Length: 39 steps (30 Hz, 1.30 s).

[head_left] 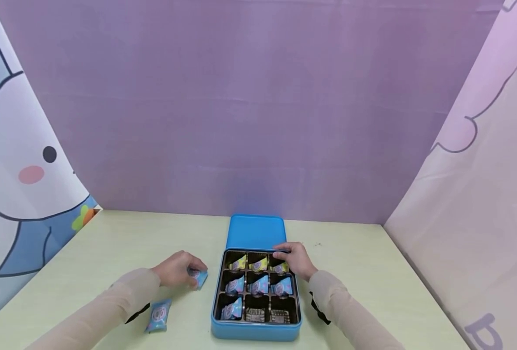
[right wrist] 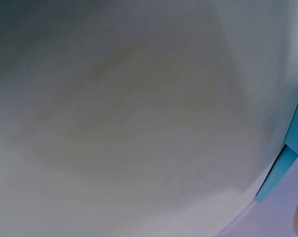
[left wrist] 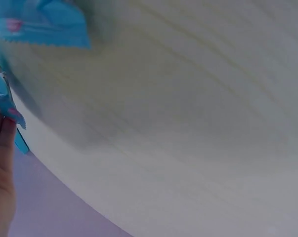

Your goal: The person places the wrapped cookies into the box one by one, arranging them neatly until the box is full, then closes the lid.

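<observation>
My left hand (head_left: 177, 269) pinches a small blue wrapped candy (head_left: 199, 278) just above the table, left of a blue tin box (head_left: 256, 332). In the left wrist view, the fingertips press on the crinkled blue wrapper (left wrist: 1, 94). The box has a dark tray divided into compartments. Yellow candies (head_left: 258, 264) lie in its back row and blue candies (head_left: 258, 285) in the middle row. One blue candy (head_left: 232, 309) sits at front left; the other two front compartments show their ridged floors. My right hand (head_left: 296, 258) rests on the box's back right corner, fingers reaching over the rim.
Another blue wrapped candy (head_left: 158, 316) lies on the pale table (head_left: 354, 272), near my left forearm. The blue lid (head_left: 256, 231) stands behind the box, by the purple backdrop (head_left: 258, 107). Printed cloth panels border the table on both sides.
</observation>
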Each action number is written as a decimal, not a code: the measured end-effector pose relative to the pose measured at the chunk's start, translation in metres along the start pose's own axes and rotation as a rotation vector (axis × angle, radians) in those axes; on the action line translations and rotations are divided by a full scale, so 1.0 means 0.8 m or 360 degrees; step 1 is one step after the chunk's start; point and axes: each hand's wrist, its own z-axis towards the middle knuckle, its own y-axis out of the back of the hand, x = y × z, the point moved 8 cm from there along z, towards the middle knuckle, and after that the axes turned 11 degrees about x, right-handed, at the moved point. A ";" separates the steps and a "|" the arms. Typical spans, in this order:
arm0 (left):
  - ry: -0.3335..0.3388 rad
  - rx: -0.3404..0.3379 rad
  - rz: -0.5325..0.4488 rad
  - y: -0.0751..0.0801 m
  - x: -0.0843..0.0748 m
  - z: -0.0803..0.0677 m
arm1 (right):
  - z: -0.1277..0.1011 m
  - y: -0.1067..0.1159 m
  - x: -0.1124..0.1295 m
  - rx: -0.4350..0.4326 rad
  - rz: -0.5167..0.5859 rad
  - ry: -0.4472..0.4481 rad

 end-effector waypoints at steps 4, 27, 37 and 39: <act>-0.0015 -0.0023 -0.0002 0.005 0.000 -0.001 | 0.001 -0.001 -0.002 0.0003 0.0007 -0.0018; 0.0095 -0.0244 -0.0034 0.049 -0.036 -0.008 | -0.001 0.000 0.000 -0.0009 -0.0009 -0.0016; 0.0071 -0.0232 -0.0066 0.045 -0.073 -0.009 | 0.002 -0.001 -0.002 -0.0018 -0.0019 -0.0023; 0.0058 -0.0221 -0.0068 0.044 -0.081 -0.010 | 0.002 -0.001 -0.002 -0.0013 -0.0034 -0.0023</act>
